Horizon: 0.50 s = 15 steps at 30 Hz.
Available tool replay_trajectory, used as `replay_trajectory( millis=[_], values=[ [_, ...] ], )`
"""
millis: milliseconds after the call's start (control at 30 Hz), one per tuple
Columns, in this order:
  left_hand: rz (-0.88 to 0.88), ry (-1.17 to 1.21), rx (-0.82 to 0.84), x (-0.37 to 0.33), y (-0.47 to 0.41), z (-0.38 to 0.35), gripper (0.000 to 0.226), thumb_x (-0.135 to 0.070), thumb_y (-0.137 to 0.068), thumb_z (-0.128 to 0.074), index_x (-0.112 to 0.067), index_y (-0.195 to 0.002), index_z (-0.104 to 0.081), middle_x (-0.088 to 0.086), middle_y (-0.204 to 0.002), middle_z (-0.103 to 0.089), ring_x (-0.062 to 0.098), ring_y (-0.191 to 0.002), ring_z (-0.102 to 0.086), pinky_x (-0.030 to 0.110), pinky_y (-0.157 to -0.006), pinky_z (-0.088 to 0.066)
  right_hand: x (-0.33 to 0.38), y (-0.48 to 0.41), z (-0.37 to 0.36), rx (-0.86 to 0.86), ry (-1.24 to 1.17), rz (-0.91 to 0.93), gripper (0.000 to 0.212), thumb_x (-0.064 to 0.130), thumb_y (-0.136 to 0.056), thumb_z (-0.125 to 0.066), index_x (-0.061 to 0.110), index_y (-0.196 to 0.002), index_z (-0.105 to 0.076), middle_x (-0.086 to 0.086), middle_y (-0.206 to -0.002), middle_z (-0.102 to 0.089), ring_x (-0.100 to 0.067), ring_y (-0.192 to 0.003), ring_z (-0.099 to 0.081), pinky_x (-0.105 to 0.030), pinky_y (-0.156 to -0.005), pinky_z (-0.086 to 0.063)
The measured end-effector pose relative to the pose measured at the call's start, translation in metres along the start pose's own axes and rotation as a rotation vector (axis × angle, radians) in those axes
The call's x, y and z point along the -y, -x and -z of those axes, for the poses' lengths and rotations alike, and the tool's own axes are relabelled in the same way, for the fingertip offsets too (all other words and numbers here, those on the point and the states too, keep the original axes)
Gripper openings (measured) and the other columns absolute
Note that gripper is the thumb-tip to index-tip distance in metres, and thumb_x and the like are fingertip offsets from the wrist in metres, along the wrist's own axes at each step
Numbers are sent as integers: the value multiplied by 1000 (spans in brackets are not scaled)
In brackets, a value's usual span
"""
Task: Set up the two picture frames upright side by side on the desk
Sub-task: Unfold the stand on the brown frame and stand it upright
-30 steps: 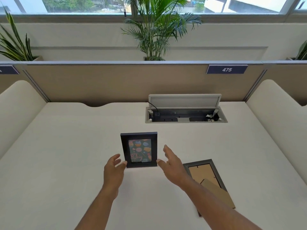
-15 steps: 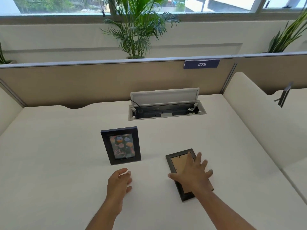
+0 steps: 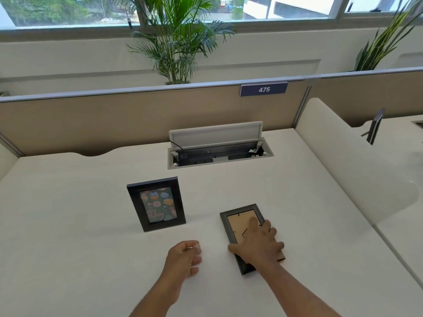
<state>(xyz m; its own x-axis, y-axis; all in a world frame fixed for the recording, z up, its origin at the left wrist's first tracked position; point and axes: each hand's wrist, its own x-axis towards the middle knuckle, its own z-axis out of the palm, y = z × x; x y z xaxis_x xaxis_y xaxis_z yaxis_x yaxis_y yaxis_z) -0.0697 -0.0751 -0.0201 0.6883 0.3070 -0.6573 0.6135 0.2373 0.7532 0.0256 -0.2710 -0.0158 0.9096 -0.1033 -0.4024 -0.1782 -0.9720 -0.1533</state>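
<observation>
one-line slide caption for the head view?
One frame stands upright on the desk; right hand rests on the second frame lying face-down, left hand idle.

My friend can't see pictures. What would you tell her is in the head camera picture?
A person's right hand rests on a dark picture frame lying face down on a white desk, while a second frame with a colourful card stands upright to its left. The left hand hovers loosely curled nearby, holding nothing.
</observation>
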Motion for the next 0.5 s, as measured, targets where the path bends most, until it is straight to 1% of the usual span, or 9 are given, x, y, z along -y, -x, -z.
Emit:
replay_trajectory(
  millis=[67, 133, 233, 300, 333, 400, 500],
  values=[
    [-6, -22, 32, -5, 2, -8, 17, -23, -100, -68, -19, -116, -73, 9, -118, -77, 31, -110, -74, 41, -86, -61, 2, 3, 3, -6, -59, 17, 105, 73, -49, -62, 27, -138, -32, -10, -143, -36, -32, -125, -41, -53, -94, -43],
    [-16, -37, 80, -11, 5, -17, 19, -26, -102, -67, -21, -120, -71, 5, -121, -76, 25, -111, -74, 41, -93, -61, 7, 6, 7, -29, -109, 52, 103, 74, -50, -62, 29, -137, -31, -8, -141, -37, -32, -125, -41, -52, -93, -44],
    [-39, -25, 168, -22, 9, -28, 25, -35, -104, -63, -24, -126, -68, 0, -122, -77, 19, -114, -74, 41, -100, -60, 19, 13, 16, -60, -136, 106, 107, 81, -52, -60, 30, -141, -29, -8, -146, -34, -32, -130, -39, -53, -93, -42],
    [-73, 12, 228, -29, 10, -34, 27, -37, -105, -60, -23, -126, -69, 1, -118, -81, 20, -114, -76, 42, -105, -59, 28, 20, 21, -85, -149, 141, 105, 84, -54, -57, 30, -141, -30, -7, -147, -34, -32, -131, -39, -53, -93, -42],
    [-98, 32, 257, -34, 11, -37, 27, -35, -106, -60, -21, -126, -71, 3, -115, -82, 21, -112, -77, 42, -105, -59, 32, 22, 22, -99, -164, 155, 103, 84, -56, -55, 30, -140, -31, -7, -147, -35, -32, -132, -39, -54, -93, -42],
    [-147, 70, 296, -43, 12, -40, 25, -27, -106, -60, -18, -126, -72, 7, -113, -83, 23, -108, -78, 40, -98, -62, 37, 27, 23, -131, -196, 179, 97, 81, -57, -52, 32, -138, -32, -6, -148, -36, -31, -132, -40, -54, -94, -44],
    [-193, 77, 264, -49, 12, -40, 26, -12, -103, -63, -17, -128, -69, 11, -109, -84, 25, -100, -80, 41, -90, -65, 43, 36, 23, -156, -207, 216, 92, 73, -59, -54, 33, -139, -31, -7, -153, -32, -32, -136, -37, -55, -96, -44]
  ],
)
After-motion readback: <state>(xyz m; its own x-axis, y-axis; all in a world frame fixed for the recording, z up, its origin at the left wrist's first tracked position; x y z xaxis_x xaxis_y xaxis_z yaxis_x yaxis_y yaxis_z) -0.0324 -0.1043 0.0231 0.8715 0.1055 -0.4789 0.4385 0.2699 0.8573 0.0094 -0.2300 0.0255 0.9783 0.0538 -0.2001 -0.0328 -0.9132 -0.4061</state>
